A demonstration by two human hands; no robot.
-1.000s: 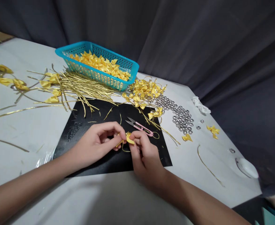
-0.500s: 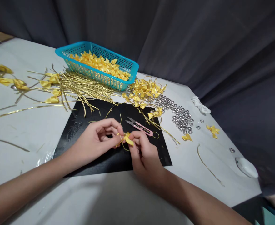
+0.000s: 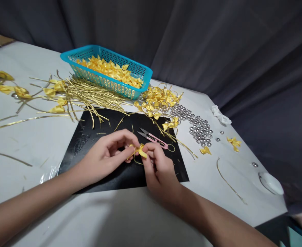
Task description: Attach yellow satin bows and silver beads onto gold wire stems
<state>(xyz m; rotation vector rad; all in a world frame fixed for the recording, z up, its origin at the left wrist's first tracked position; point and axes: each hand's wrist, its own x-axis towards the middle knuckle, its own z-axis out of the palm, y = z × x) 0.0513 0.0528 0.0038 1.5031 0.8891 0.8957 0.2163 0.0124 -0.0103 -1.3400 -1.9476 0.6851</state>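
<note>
Over a black mat [image 3: 76,164], both hands meet at a small yellow ribbon bow [image 3: 142,151]. My right hand [image 3: 158,166] pinches the bow's right side between thumb and fingers. My left hand [image 3: 116,151] is closed with thumb and index finger on a thin gold cord [image 3: 133,157] at the bow's left side. A loose loop of the cord hangs below the bow. Pink-handled thread snips [image 3: 154,139] lie on the mat just beyond my hands, blades pointing left. The fingertips partly hide the bow's centre.
A teal basket [image 3: 109,81] of yellow bows stands at the back. Gold cords [image 3: 94,94] lie before it. Right of these are a heap of corded bows [image 3: 162,97], silver beads [image 3: 199,130], a white computer mouse [image 3: 270,183] and a crumpled white piece [image 3: 221,115].
My left fingers have shifted slightly right and closer to the bow. The bow has turned a little in my right hand's pinch. Everything else lies the same.
</note>
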